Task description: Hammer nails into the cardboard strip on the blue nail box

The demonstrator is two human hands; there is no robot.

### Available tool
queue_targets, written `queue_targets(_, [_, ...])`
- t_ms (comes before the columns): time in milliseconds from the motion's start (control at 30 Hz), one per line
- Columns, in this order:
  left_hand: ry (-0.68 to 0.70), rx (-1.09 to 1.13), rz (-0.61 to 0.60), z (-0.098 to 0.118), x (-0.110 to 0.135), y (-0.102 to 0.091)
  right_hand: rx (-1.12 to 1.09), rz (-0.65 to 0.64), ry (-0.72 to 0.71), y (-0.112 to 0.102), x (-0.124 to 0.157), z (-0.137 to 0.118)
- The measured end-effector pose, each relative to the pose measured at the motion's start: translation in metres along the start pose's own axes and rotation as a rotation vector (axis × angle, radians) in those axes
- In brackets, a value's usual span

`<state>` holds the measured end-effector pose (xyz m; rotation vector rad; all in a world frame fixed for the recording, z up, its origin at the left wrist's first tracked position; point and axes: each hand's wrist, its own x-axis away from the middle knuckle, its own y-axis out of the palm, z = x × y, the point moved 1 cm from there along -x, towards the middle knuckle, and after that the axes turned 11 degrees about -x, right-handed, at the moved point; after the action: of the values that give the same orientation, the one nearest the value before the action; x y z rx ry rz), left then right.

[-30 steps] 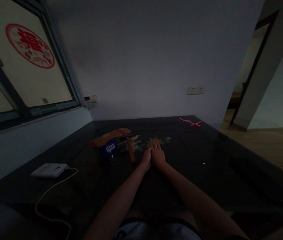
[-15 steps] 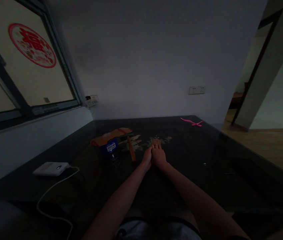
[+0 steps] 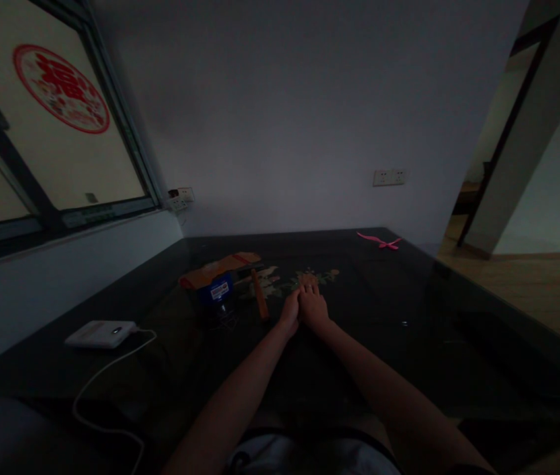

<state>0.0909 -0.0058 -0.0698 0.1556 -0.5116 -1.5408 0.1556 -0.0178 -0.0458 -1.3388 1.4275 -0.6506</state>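
Note:
Both my hands rest side by side on a dark table [image 3: 383, 343], touching each other. My left hand [image 3: 290, 313] lies with its fingers held together, pointing away from me. My right hand [image 3: 312, 305] lies flat beside it, fingertips at a patch of small pale and greenish pieces [image 3: 309, 277] spread on the table. In this dim light I cannot see anything held in either hand. An orange stick [image 3: 259, 295] lies just left of my left hand, and a blue object with a white label [image 3: 217, 291] stands further left.
An orange-brown flat packet [image 3: 217, 268] lies behind the blue object. A white box [image 3: 100, 334] with a white cable [image 3: 96, 389] sits at the left. A pink ribbon-like item [image 3: 379, 241] lies at the far right corner. A window is left, a doorway right.

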Motion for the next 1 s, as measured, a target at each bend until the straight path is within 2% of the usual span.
queue_targets(1000, [0.032, -0.003, -0.029, 0.0004, -0.0007, 0.0009, -0.005, -0.002, 0.009, -0.0024, 0.0011, -0.0018])
